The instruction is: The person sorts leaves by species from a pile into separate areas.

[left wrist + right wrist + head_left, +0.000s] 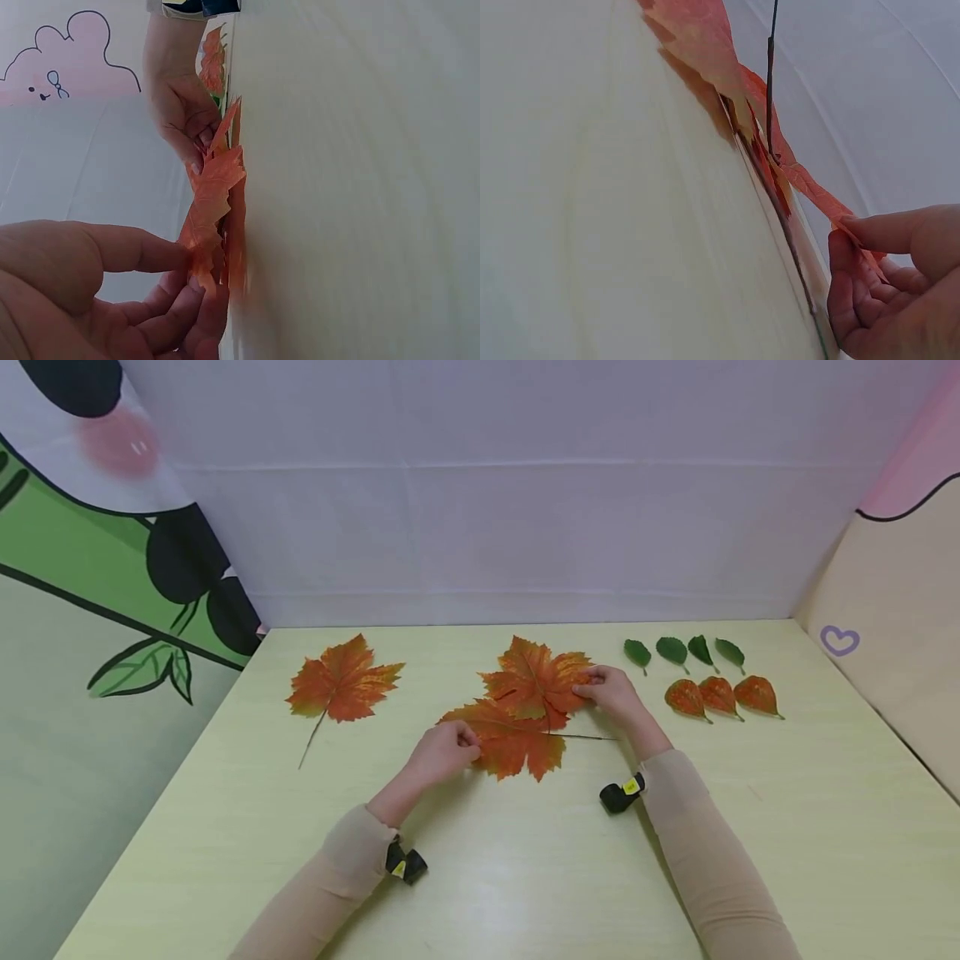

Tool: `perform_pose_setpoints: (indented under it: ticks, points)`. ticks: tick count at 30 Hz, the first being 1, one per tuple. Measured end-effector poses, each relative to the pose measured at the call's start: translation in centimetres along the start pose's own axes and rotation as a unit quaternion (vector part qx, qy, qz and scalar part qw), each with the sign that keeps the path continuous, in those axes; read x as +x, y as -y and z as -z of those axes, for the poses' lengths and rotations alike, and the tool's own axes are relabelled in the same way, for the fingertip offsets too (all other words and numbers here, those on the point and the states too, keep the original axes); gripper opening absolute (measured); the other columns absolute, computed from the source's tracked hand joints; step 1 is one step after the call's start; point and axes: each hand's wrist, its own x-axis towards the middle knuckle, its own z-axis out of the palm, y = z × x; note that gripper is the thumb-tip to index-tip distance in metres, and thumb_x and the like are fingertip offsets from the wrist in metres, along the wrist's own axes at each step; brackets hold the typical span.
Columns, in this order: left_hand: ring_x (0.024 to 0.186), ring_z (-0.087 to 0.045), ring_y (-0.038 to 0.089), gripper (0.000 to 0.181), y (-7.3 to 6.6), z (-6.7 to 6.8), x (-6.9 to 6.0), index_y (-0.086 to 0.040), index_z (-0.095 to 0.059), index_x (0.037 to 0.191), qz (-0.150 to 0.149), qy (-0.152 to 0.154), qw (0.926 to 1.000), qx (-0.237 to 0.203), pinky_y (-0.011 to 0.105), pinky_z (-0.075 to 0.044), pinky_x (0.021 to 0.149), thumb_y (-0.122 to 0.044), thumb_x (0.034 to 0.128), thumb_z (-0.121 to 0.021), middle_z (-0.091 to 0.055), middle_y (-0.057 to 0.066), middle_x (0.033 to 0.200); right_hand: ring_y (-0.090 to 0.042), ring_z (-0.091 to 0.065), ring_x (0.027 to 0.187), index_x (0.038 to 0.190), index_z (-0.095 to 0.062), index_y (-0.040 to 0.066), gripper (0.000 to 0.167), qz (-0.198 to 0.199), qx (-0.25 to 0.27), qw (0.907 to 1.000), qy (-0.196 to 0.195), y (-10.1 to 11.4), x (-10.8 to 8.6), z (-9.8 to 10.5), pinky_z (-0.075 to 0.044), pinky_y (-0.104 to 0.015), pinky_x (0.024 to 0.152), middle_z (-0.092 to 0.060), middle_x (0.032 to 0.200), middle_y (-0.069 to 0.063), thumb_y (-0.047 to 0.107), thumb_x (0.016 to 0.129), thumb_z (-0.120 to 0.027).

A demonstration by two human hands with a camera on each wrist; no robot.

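Two orange maple leaves overlap in the middle of the table in the head view. My left hand [447,752] pinches the left edge of the lower maple leaf [517,747], whose stem points right. With thumb and fingers, my right hand [613,693] pinches the right edge of the upper maple leaf [534,681]. The left wrist view shows the left thumb and fingers on a leaf edge [214,195], with the other hand beyond. In the right wrist view the pinched leaf [821,195] slants up from the right fingers [847,277], and a dark stem stands upright beside it.
A third maple leaf [345,681] lies at the left with its stem toward the front. At the back right, several small green leaves [671,650] form a row above three orange lantern-shaped pods [718,695]. A pale fabric wall [480,543] borders the table's back edge.
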Motion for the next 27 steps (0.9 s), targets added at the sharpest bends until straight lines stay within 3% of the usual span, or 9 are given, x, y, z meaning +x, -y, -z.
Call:
perform_pose_setpoints:
  ticks: [14, 27]
  points:
    - [0.069, -0.049, 0.018, 0.013, 1.8, 4.2, -0.1, -0.004, -0.058, 0.095, 0.029, -0.039, 0.9988, -0.004, 0.026, -0.039, 0.06, -0.013, 0.0868, -0.055, -0.058, 0.007, 0.082, -0.014, -0.045, 0.082, 0.128, -0.043, -0.005, 0.046, -0.002, 0.022, 0.9998, -0.003, 0.1, 0.1, 0.1, -0.04, -0.02, 0.065, -0.05, 0.104, -0.012, 0.012, 0.088, -0.058]
    - [0.081, -0.052, 0.023, 0.019, 3.1, 8.0, 1.9, -0.003, -0.057, 0.101, 0.045, -0.067, 0.9967, 0.004, 0.029, -0.04, 0.065, -0.015, 0.0884, -0.051, -0.059, 0.012, 0.095, -0.009, -0.046, 0.083, 0.126, -0.045, -0.006, 0.043, -0.006, 0.051, 0.9986, -0.012, -0.1, 0.4, 0.2, -0.041, -0.016, 0.069, -0.051, 0.104, -0.01, 0.01, 0.088, -0.057]
